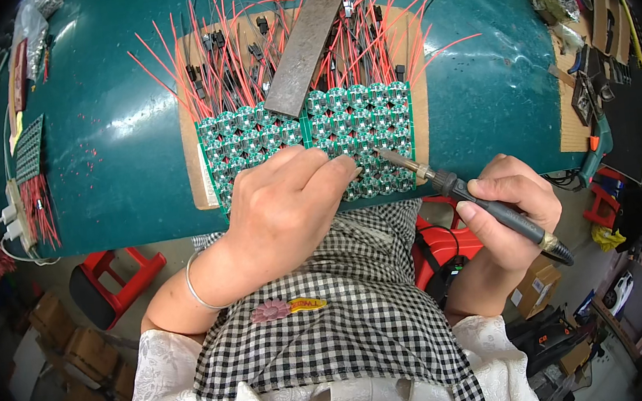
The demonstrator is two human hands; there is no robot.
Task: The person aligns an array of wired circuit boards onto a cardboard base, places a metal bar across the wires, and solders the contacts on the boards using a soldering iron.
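Observation:
My right hand (pixel 516 207) is closed around the dark grey handle of a soldering iron (pixel 485 200). The iron's tip rests on or just above the right-hand green circuit board panel (pixel 360 117), made up of rows of small round boards. Over the near edge of the panels hangs my left hand (pixel 281 193), its fingers pinched together; what they hold is hidden. Beside it is the left-hand circuit board panel (pixel 230 139), partly covered by that hand. A flat metal bar (pixel 310 41) lies slantwise across the far edge of the panels and the red wires (pixel 233 69).
Under the panels lies a brown cardboard sheet (pixel 420 104) on the green tabletop (pixel 483 105). Another panel with red wires (pixel 31 149) lies at the left, near a white power strip (pixel 16 217). Tools and tape rolls crowd the right edge. Red stools (pixel 117 283) stand below.

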